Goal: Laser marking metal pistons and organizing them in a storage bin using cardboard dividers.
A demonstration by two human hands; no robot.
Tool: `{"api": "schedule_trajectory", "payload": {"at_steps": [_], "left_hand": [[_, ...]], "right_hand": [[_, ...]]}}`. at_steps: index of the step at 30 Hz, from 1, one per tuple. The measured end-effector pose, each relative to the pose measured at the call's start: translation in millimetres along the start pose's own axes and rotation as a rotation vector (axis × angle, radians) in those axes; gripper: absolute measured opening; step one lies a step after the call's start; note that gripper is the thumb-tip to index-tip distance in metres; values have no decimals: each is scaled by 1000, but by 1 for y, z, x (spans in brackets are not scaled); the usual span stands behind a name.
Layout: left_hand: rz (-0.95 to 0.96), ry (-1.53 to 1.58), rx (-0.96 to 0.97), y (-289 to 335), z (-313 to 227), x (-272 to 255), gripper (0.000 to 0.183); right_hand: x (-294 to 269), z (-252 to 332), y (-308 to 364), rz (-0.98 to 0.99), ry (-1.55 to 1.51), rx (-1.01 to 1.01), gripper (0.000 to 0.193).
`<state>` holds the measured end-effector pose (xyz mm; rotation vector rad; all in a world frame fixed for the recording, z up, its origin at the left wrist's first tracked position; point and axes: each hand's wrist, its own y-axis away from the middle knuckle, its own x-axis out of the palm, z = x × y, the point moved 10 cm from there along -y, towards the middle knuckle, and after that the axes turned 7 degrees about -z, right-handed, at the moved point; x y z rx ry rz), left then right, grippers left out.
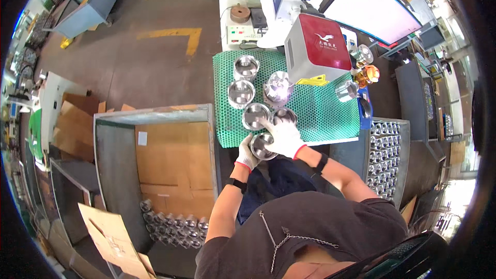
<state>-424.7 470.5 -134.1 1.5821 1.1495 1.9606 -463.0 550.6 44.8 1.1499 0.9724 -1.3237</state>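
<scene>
My left hand (247,153), in a white glove with a red cuff, is closed on the side of a shiny hollow metal cylinder (261,150) at the mat's near edge. Against the right of that cylinder lies my right hand (285,138), likewise gloved, fingers stretched out and apart. Its forefinger reaches over a second metal cylinder (253,118), and a third metal cylinder (285,114) sits just past the knuckles. Farther back, two more stand on the green mat, a metal cylinder (241,94) and another metal cylinder (246,65). A brightly lit metal part (279,87) sits below the machine head.
A red and grey machine head (320,46) overhangs the green perforated mat (330,119). Beside it are a silver cup-like part (346,91) and an orange item (368,75). A crate of metal cylinders (385,157) stands right; a cardboard-lined bin (175,155) stands left. A monitor (369,8) is behind.
</scene>
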Motion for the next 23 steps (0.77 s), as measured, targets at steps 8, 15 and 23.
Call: {"api": "schedule_trajectory", "payload": {"at_steps": [8, 15, 23], "left_hand": [[20, -5, -21, -12, -17, 0, 47], [-185, -292, -28, 10, -29, -40, 50], [-274, -1602, 1343, 127, -192, 156, 38]], "right_hand": [[46, -5, -17, 81, 88, 316, 69], [35, -7, -15, 34, -21, 120, 32], [16, -62, 31, 300, -127, -103, 22]]}}
